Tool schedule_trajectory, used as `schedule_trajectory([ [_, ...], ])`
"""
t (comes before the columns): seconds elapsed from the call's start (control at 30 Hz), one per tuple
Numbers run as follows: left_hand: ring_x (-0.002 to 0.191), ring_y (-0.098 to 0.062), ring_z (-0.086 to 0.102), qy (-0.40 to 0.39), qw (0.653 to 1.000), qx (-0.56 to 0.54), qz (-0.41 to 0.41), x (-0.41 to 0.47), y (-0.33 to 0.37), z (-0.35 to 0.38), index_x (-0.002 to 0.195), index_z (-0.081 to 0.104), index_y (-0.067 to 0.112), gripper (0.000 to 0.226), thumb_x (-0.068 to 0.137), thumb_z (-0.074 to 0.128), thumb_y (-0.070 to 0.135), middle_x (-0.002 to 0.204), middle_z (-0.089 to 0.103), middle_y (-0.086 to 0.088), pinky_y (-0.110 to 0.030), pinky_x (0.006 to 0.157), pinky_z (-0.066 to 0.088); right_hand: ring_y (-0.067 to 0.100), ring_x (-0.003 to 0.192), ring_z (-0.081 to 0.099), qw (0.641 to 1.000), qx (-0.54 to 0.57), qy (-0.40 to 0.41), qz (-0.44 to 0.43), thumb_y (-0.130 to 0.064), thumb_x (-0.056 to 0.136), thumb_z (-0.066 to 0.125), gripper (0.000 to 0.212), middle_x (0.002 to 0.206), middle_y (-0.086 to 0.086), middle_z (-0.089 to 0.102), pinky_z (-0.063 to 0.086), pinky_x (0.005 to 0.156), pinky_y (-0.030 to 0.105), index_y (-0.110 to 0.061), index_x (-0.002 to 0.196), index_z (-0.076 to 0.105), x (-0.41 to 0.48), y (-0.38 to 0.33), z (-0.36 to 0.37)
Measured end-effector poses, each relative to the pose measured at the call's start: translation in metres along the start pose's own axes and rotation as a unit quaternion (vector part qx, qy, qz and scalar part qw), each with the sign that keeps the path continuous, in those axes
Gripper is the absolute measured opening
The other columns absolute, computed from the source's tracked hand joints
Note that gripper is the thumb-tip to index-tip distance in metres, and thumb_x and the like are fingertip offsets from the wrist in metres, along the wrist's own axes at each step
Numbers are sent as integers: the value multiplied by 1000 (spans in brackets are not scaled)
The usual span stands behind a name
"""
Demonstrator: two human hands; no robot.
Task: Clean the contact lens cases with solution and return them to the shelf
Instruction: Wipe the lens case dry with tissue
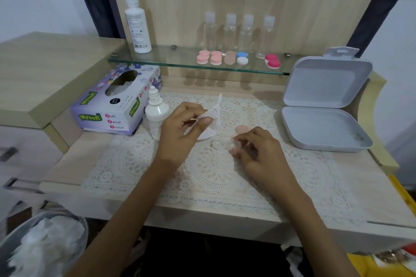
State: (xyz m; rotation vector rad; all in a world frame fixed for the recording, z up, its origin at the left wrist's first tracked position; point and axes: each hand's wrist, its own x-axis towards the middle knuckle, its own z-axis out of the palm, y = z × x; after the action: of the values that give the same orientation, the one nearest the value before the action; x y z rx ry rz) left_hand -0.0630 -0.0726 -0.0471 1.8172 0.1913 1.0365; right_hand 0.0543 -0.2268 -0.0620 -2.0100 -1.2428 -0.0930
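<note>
Left of frame: tissue box, small solution bottle just beside it, crowding the left hand. That hand's thumb and fingers pinch a white tissue. Clear lens case lies mid-frame on the lace mat; coloured cases sit on the glass shelf above. Peach cap just behind. Right hand, fingers curled, pinches the case's right end. Open grey box far right

We are seeing our left forearm and right forearm running bare from the bottom edge of the view to the wrists. Our left hand and right hand are going bare too, slim-fingered, with short rounded nails showing pale at the tips.
</note>
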Motion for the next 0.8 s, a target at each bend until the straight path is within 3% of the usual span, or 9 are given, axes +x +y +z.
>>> schedule_trajectory([
  [0.1, 84, -6, 55, -3, 1000, -26, 4, 0, 3, -1, 90, 68, 26, 6, 85, 63, 25, 88, 57, 14, -22, 75, 45, 10, 89, 51, 1000, 10, 6, 5, -27, 82, 70, 28, 95, -7, 55, 44, 79, 24, -13, 107, 69, -1, -2, -1],
  [0.23, 77, -7, 56, -11, 997, -80, -21, -1, 8, 0, 86, 66, 23, 6, 85, 69, 18, 79, 61, 13, -19, 71, 46, 0, 93, 50, 998, 60, 32, 15, -36, 80, 73, 36, 100, -14, 56, 39, 77, 12, -21, 112, 67, 1, -8, -8],
  [0.4, 76, -9, 63, 4, 991, -120, -59, -2, 12, 1, 86, 64, 15, 8, 78, 67, 15, 77, 66, 8, -20, 69, 52, 6, 92, 52, 992, 127, 15, 11, -43, 72, 75, 34, 97, -9, 61, 37, 78, 15, -26, 101, 71, 11, -20, -13],
  [0.5, 81, -16, 64, -6, 994, -98, -57, -2, 10, 0, 87, 66, 16, 8, 81, 71, 14, 83, 67, 5, -26, 75, 54, 14, 90, 54, 984, 177, 3, 13, -34, 72, 79, 22, 92, -4, 63, 41, 79, 24, -23, 91, 73, 18, -28, -5],
  [0.63, 81, -15, 63, -3, 996, -50, -68, -2, 8, 0, 89, 65, 16, 9, 81, 68, 20, 85, 67, 9, -33, 74, 51, 16, 81, 59, 965, 261, 16, 27, -29, 77, 75, 15, 87, -1, 66, 43, 70, 26, -16, 82, 72, 22, -32, -1],
  [0.73, 83, -13, 63, -4, 994, -55, -91, -2, 7, 0, 96, 65, 18, 14, 83, 70, 22, 89, 67, 9, -29, 73, 52, 30, 76, 67, 928, 364, 26, 75, -17, 83, 72, 11, 86, 9, 69, 54, 69, 46, -7, 82, 68, 21, -33, -11],
  [0.8, 90, -10, 63, -19, 996, -21, -80, -2, 4, 0, 102, 66, 18, 19, 83, 69, 19, 94, 68, 7, -26, 81, 49, 19, 70, 67, 902, 418, 46, 97, -8, 84, 68, 8, 78, 4, 69, 56, 65, 31, -2, 80, 65, 20, -31, -19],
])
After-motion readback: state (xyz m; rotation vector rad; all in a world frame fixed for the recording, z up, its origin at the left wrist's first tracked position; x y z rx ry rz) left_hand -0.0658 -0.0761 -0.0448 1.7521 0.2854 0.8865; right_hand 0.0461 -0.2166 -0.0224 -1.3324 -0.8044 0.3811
